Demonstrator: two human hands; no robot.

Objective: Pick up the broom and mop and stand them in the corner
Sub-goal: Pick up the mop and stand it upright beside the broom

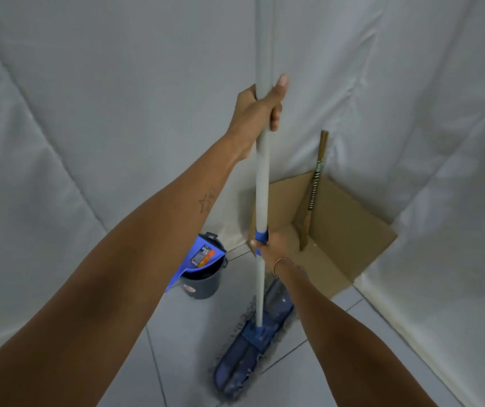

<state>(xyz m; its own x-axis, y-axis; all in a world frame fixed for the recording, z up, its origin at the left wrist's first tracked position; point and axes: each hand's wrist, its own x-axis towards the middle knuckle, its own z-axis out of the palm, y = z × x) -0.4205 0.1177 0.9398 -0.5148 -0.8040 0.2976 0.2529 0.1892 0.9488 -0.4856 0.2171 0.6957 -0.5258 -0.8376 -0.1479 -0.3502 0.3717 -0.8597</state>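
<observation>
From the head view, the mop's (263, 177) grey pole was cut off at the top edge; it stood near upright, its blue fringed head on the tiles at 6 o'clock. The left hand (257, 113) was wrapped high around it, the right hand (269, 248) closed at its blue collar. The broom (313, 192) was leaned in the corner at 2 o'clock, its bristles indistinct.

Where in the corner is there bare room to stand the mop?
The broom leans in the corner on the cardboard. Cardboard right of it looks bare, as does the strip left of it, behind the mop pole. The floor left is crowded by the bucket with its blue dustpan.
</observation>
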